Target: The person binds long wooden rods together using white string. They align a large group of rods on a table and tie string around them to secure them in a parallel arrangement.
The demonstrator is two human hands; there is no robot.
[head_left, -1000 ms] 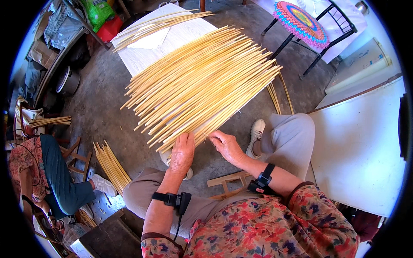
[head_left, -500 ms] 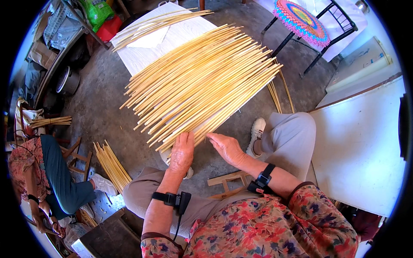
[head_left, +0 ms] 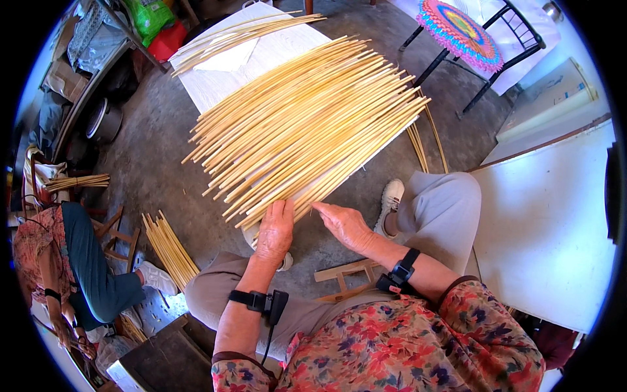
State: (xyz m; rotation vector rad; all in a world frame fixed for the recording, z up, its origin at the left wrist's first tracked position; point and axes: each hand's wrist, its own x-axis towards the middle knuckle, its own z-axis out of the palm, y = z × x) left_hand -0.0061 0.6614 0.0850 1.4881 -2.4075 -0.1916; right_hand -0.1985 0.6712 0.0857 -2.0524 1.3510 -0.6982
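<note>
A wide layer of slim pale-yellow sticks (head_left: 307, 114) lies side by side across a white tabletop (head_left: 208, 83), slanting from lower left to upper right. My left hand (head_left: 275, 230) rests at the near edge of the layer, its fingers stretched out over the stick ends. Just right of it is my right hand (head_left: 344, 225), whose fingers point left and come together at the nearest stick. Whatever those fingertips pinch, if anything, is too small to make out. Each forearm wears a black strap with a small device.
More sticks (head_left: 248, 42) lie at the table's far end. A stick bundle (head_left: 170, 251) leans by my left knee. At left sits another person (head_left: 98, 274). A black chair (head_left: 486, 55) with a colourful round mat stands far right; a white panel (head_left: 545, 222) is at right.
My hands and the stick layer stay almost in place. The hands of the person at left have shifted slightly.
</note>
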